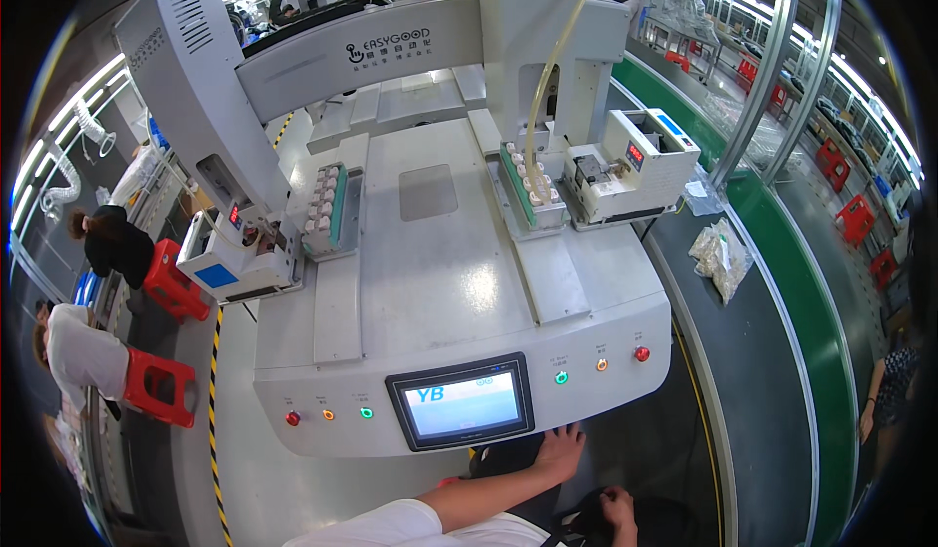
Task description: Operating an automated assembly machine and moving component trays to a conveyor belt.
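My left arm in a white sleeve reaches across to the right, and my left hand [561, 452] is at the lower front edge of a white two-station machine [440, 283]. Its fingers are spread and hold nothing; the tips meet the edge. Lower and farther right, my right hand [618, 508] is curled closed beside dark material; whatever it may hold is hidden. Above my left hand are a lit touchscreen [464, 405] and a green button [562, 378], an orange button [602, 364] and a red button [642, 354].
Two trays of small white parts, a left tray [342, 205] and a right tray [513, 190], stand on the machine beside boxy feeder units. A clear bag of parts [721, 262] lies on the grey conveyor at right. People sit near red stools [161, 381] at left.
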{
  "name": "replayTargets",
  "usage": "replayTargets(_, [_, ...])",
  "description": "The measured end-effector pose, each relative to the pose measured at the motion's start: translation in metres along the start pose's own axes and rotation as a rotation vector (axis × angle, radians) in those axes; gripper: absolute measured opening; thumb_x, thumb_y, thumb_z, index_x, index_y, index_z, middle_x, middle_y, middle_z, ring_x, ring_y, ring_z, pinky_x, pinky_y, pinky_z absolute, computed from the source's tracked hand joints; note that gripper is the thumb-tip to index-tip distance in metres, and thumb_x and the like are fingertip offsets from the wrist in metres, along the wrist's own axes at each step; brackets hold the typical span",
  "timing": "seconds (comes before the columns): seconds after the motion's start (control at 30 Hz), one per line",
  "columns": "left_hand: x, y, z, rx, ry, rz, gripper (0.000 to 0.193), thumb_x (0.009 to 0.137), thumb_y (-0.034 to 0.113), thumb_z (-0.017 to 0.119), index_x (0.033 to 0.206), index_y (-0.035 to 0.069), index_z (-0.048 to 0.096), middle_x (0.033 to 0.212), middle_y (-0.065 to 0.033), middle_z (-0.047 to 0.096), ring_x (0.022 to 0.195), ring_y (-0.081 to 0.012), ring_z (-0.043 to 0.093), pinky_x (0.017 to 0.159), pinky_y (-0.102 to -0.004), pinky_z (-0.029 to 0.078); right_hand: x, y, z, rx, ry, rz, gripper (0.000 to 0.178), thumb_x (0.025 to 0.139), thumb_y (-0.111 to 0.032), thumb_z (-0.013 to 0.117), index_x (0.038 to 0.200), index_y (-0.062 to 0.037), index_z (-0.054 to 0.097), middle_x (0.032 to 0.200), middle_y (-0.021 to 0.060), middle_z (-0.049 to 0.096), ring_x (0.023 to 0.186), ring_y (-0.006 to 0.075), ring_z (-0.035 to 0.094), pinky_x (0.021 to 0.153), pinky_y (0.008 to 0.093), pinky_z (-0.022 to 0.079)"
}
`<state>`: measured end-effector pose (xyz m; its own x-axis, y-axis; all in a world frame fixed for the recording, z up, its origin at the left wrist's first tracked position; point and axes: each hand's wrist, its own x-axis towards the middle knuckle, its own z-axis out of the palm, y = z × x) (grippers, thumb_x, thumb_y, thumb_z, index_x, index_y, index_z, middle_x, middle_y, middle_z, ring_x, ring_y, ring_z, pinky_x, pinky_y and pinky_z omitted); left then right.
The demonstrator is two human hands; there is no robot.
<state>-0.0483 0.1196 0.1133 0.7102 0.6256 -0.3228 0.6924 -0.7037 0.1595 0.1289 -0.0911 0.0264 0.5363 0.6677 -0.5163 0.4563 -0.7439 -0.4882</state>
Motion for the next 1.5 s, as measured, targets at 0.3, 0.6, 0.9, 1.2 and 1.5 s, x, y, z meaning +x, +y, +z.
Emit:
replayTargets(0.3, [-0.002,0.001,-0.005,0.039,0.024,0.007,0.055,0.090,0.023,0.064,0.144,0.008,0.060,0.156,-0.0183,0.045,0.141,-0.0434,0.043,0.103,-0.0642,0.040,0.002,0.003,0.000,-0.003,-0.009,0.020,0.029,0.087,-0.024,0.077,0.109,-0.0045,0.076,0.097,0.0184,0.078,0.096,0.0322,0.077,0.087,0.0425,0.059])
replayTargets(0.6, [0.000,0.000,-0.002,-0.023,-0.033,-0.008,0.060,0.089,0.023,0.065,0.147,0.008,0.057,0.164,-0.0192,0.039,0.148,-0.0454,0.036,0.111,-0.0703,0.033,0.000,0.003,0.002,-0.019,-0.001,0.020,0.031,0.087,-0.025,0.077,0.109,-0.0037,0.076,0.097,0.0186,0.078,0.095,0.0334,0.076,0.087,0.0430,0.059])
replayTargets(0.9, [0.000,0.000,-0.002,-0.027,-0.030,-0.008,0.060,0.089,0.022,0.064,0.148,0.008,0.057,0.164,-0.0196,0.038,0.149,-0.0462,0.035,0.112,-0.0699,0.032,0.000,0.000,0.000,-0.036,-0.020,0.028,0.032,0.087,-0.025,0.077,0.111,-0.0040,0.076,0.096,0.0180,0.078,0.094,0.0333,0.076,0.087,0.0427,0.058])
replayTargets(1.2, [0.001,0.000,-0.001,-0.021,-0.009,-0.005,0.059,0.089,0.021,0.064,0.146,0.007,0.058,0.165,-0.0211,0.037,0.149,-0.0480,0.034,0.112,-0.0715,0.031,0.003,0.006,0.002,-0.011,-0.032,0.037,0.033,0.088,-0.025,0.077,0.114,-0.0045,0.075,0.096,0.0173,0.078,0.095,0.0329,0.076,0.087,0.0428,0.058])
replayTargets(1.5, [0.000,0.001,-0.003,-0.002,-0.005,-0.004,0.058,0.089,0.022,0.064,0.145,0.007,0.059,0.165,-0.0211,0.037,0.149,-0.0485,0.034,0.110,-0.0722,0.033,0.003,0.006,0.003,-0.011,-0.027,0.017,0.033,0.088,-0.025,0.076,0.113,-0.0038,0.076,0.097,0.0182,0.078,0.096,0.0328,0.076,0.088,0.0424,0.058])
